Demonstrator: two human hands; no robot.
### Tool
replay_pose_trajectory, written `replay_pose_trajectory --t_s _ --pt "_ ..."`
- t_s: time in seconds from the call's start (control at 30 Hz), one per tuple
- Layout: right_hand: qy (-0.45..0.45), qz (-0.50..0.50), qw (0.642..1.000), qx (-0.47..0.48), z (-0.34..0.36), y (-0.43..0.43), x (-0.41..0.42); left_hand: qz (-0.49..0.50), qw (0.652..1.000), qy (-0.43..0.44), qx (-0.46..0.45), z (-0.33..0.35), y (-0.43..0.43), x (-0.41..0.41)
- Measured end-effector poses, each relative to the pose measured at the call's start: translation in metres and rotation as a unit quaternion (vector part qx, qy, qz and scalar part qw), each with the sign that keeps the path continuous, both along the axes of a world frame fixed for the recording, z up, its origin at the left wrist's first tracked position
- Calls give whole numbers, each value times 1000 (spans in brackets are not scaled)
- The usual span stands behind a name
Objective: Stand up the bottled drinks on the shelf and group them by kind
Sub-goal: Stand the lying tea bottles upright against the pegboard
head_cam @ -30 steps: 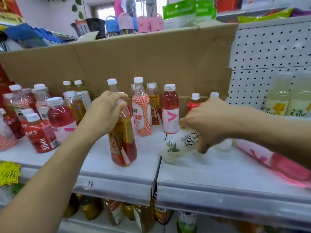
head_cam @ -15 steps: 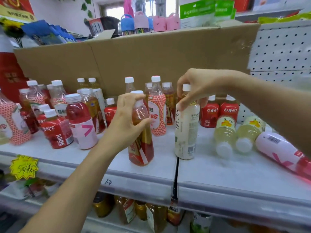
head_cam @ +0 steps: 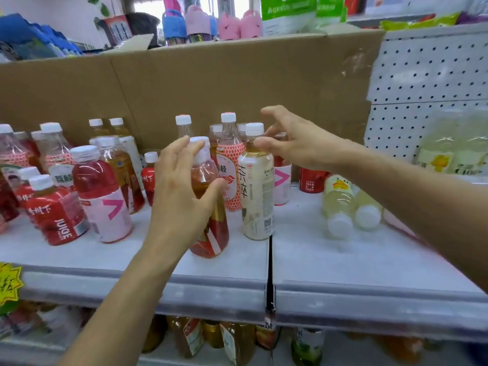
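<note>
With the cream-labelled bottle (head_cam: 257,191) upright at shelf (head_cam: 343,262) centre, right hand (head_cam: 293,143) grip wide beside its cap and left hand (head_cam: 182,191) loosely cupping the amber bottle (head_cam: 211,223), next likely comes righting the pale yellow bottles (head_cam: 348,204) lying at three o'clock.

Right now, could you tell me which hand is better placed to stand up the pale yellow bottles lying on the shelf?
Probably the right hand: it is open beside the white bottle, nearer the two lying yellow bottles. The left hand is around the amber bottle.

bottles (head_cam: 257,186): clear glossy plastic | shelf (head_cam: 330,262): matt grey | backing (head_cam: 211,83): matt cardboard
</note>
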State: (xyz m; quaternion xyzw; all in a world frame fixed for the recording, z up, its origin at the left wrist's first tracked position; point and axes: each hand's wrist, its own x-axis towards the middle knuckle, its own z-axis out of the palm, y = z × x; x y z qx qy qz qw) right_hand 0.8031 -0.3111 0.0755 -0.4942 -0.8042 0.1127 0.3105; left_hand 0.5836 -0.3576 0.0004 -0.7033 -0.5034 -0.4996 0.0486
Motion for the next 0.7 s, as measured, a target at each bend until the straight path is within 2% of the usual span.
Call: replay_pose_trajectory --t_s 0.07,0.13,0.2,0.3,0.4,0.47,0.53,0.7 --pt "16 -36 999 6 -11 -3 30 -39 996 -16 73 -7 -20 18" --pt "10 -74 997 0 -25 -5 66 -134 986 43 92 -14 -31 43" --pt "-22 -95 995 -33 -38 -10 97 -216 969 117 -3 -19 -27 74" --pt "-139 -91 982 -90 -53 -23 124 -242 937 147 -204 -30 -1 122" --pt "-285 -92 944 -137 -69 -33 142 -224 920 170 -273 -50 22 162" --pt "-374 -103 915 -109 -82 -30 151 -192 924 200 -263 -58 31 180" --pt "-442 -105 890 -34 -94 -25 156 -169 931 210 -246 -59 38 193" --pt "-513 -46 853 85 -95 -13 161 -132 955 195 -181 -58 40 198"
